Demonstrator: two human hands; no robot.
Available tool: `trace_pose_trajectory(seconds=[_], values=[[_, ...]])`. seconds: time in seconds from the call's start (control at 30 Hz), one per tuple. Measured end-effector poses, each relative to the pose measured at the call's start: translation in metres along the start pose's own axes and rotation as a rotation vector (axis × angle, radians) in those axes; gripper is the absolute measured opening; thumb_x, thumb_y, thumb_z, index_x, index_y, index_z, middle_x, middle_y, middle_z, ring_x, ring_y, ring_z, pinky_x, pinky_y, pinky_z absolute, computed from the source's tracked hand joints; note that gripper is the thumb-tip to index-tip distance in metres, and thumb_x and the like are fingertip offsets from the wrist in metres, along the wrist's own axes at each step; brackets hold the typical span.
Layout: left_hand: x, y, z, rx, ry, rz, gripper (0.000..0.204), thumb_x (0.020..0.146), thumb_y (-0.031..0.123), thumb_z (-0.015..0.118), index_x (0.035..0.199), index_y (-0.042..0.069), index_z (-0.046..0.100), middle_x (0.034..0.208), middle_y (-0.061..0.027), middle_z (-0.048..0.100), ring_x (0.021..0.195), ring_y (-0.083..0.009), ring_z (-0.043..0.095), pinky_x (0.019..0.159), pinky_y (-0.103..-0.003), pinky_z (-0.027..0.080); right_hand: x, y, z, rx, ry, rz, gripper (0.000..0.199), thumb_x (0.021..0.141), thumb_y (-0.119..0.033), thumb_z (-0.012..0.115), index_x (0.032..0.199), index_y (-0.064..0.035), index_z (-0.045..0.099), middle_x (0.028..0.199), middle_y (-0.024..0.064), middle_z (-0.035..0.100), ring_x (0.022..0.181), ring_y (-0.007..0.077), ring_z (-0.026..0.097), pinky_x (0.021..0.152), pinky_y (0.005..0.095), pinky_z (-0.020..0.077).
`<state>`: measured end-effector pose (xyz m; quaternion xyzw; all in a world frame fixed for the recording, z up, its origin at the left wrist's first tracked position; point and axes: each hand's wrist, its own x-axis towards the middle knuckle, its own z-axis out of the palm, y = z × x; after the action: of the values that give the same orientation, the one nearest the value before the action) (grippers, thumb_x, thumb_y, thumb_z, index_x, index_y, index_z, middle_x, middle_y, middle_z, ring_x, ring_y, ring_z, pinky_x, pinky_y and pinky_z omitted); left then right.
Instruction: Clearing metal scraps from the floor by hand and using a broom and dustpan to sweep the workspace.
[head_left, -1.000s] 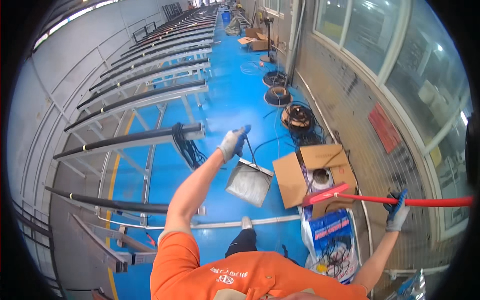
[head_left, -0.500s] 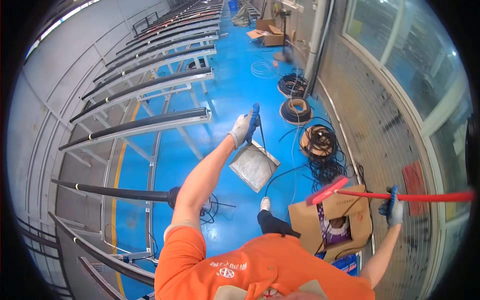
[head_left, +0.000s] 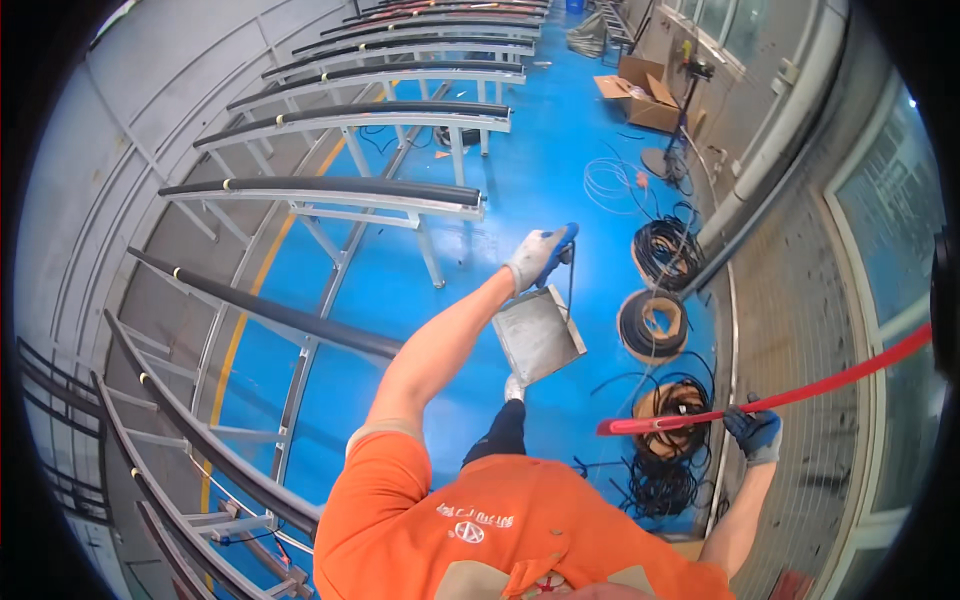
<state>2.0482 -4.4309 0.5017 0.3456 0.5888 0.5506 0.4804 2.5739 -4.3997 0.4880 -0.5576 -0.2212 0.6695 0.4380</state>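
Left hand (head_left: 542,260) is holding square grey metal dustpan (head_left: 540,335) by dark handle (head_left: 571,283), above blue floor (head_left: 560,150); right hand (head_left: 755,430) is gripping long red broom (head_left: 830,383). Apparently carrying; next likely calls for keeping dustpan level.

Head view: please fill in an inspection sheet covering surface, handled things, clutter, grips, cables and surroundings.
Surface: blue floor, shiny.
Handled things: metal dustpan, contact with the floor unclear; red broom, held crosswise.
Clutter: cardboard box, flaps open, farther ahead.
Grips: left grip gloved, closed on the dustpan; right grip gloved, closed around the broom.
Cables: black coils lie along the right side, loose strands around the nearest; cable or hose, cannot tell.
Surroundings: racks with black rails on the left; wall and windows on the right.
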Motion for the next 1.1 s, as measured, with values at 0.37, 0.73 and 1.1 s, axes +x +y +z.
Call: trace_pose_trajectory(seconds=[0.37,0.73,1.1], values=[[0.418,0.041,-0.046,0.129,0.095,-0.085,0.063,0.080,0.067,0.054,0.064,0.006,0.061,0.054,-0.0016,0.047,0.041,-0.0125,0.036,0.035,-0.027,0.028,0.270,-0.047,0.126,0.468,-0.199,0.408,0.025,0.088,-0.018,0.054,0.105,-0.0004,0.056,0.084,0.0184,0.063,0.064,0.0247,0.060,0.061,0.0306,0.0532],[0.814,0.134,-0.118,0.091,0.090,-0.223,0.055,0.081,0.061,0.057,0.070,0.007,0.062,0.050,0.0014,0.039,0.041,-0.0119,0.036,0.036,-0.028,0.029,0.581,-0.133,0.442,0.707,-0.425,0.844,0.024,0.089,-0.013,0.049,0.104,0.0058,0.051,0.081,0.0124,0.059,0.060,0.0170,0.055,0.055,0.0242,0.0477],[1.222,0.215,-0.198,-0.128,-0.030,-0.358,0.039,0.086,0.050,0.059,0.071,0.014,0.062,0.052,0.0026,0.044,0.042,-0.0105,0.031,0.041,-0.026,0.027,0.870,-0.240,0.756,0.688,-0.662,0.891,0.030,0.093,-0.016,0.046,0.111,0.0093,0.048,0.080,0.0076,0.055,0.056,0.0117,0.048,0.048,0.0225,0.0402]])
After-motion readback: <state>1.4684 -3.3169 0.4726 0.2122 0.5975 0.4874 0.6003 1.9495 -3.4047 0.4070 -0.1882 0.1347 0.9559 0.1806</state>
